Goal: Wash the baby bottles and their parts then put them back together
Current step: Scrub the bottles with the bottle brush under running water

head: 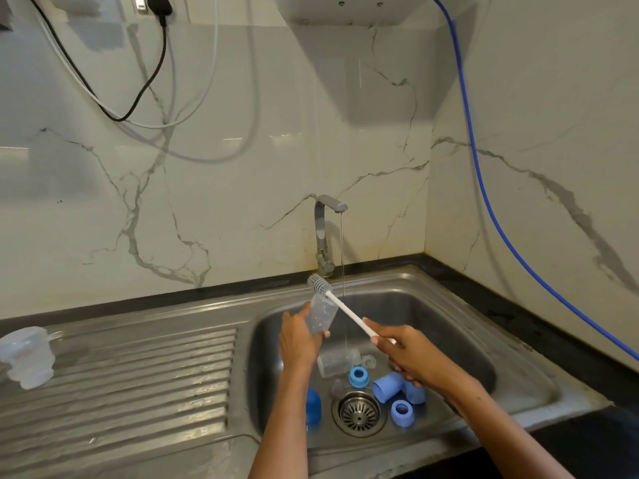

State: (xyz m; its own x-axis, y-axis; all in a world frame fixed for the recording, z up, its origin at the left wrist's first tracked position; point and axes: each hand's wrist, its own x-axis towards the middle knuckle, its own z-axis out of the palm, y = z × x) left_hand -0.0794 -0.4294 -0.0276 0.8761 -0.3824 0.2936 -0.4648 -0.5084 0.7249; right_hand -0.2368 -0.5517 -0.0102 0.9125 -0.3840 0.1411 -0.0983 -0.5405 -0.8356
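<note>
Gripping clear bottle [321, 317] in your left hand [300, 344] over the sink [449, 299]. Right hand [411, 354] clamps brush [340, 305] handle, bristles outside the mouth.

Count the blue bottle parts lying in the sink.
5 visible: dark cap left of drain, ring above it, cap, ring, one partly behind the right hand; more may hide.

The left hand [300, 340] covers the lower part of the clear bottle [322, 316]. The right hand [411, 357] hides the end of the brush [345, 311] handle and part of the blue caps [389, 387] under it. The left forearm hides half of a dark blue cap [313, 406]. The white box [345, 8] above is cut by the top edge. The clear pieces [337, 363] in the sink [449, 305] are too blurred to tell apart
</note>
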